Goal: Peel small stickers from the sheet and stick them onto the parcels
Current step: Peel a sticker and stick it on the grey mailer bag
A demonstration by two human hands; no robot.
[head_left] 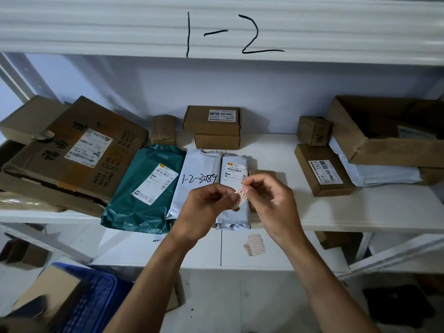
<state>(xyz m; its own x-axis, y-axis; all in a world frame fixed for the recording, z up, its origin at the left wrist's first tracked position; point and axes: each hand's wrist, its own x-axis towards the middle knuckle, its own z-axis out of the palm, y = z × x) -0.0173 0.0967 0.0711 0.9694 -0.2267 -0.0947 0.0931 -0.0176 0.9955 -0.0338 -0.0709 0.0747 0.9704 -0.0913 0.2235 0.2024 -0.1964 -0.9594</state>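
Both hands meet over the shelf's front edge. My left hand (204, 210) pinches the lower part of a small pinkish sticker strip (241, 196). My right hand (269, 200) pinches the strip's upper end between thumb and forefinger. Beneath them lie a small grey mailer bag (234, 171) with a printed label, a grey bag (199, 174) with "1-2-3089" handwritten on it, and a green bag (144, 188). A used sticker sheet (255, 244) lies on the floor-level surface below the shelf edge.
Cardboard boxes stand around: a large one (72, 152) at left, two stacked (212, 127) at the back, a flat one (323, 169) and an open one (384, 135) at right. The upper shelf (216, 32) reads "1-2". A blue crate (93, 301) sits low left.
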